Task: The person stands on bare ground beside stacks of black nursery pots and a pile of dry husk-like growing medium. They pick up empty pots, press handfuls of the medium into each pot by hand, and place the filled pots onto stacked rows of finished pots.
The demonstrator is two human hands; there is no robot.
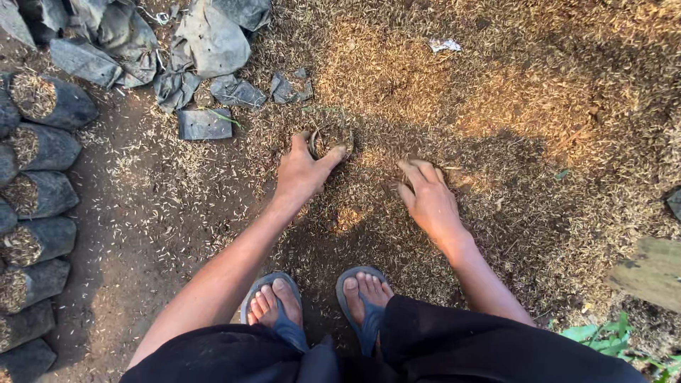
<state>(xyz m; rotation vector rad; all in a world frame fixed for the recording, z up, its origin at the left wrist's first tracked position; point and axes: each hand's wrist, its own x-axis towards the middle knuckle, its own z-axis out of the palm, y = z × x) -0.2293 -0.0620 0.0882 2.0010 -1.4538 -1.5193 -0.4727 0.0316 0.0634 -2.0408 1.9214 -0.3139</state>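
I squat over a wide pile of dry rice husk (496, 92) on bare ground. My left hand (301, 170) grips the rim of a small dark nursery bag (330, 140) that stands in the husk, its mouth open upward and husk inside it. My right hand (429, 198) lies on the husk just right of the bag, fingers curled down into the loose material as if scooping. My feet in blue flip-flops (284, 312) rest right behind both hands.
A row of filled dark nursery bags (39, 191) lines the left edge. Several empty flat bags (206, 42) lie heaped at the top left. A wooden board (649, 273) and green leaves (603, 333) sit at the lower right.
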